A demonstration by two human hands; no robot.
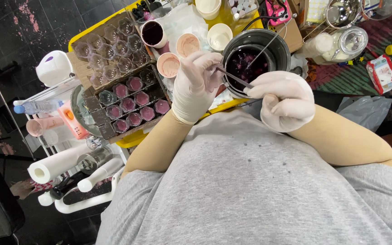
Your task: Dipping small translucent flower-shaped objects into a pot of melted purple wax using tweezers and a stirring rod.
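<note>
Both my hands wear white gloves. My left hand (196, 86) is closed around a thin metal tool (234, 78) whose far end reaches my right hand (284, 100) beside a dark metal pot (277, 47). The pot holds a dark purple liquid (246, 61), and a thin rod leans in it. My right hand is curled at the pot's near rim, touching the tool's end. Left of my left hand lies a tray of small round moulds (132, 106), several filled with pinkish-purple material.
Paper cups (178, 54) with pink residue and a cup of dark liquid (153, 32) stand on the yellow table (132, 139). Empty clear moulds (114, 50) lie behind. A rack at left holds a paper roll (55, 165), bottles and a white device (54, 68). Metal bowl and jar at right.
</note>
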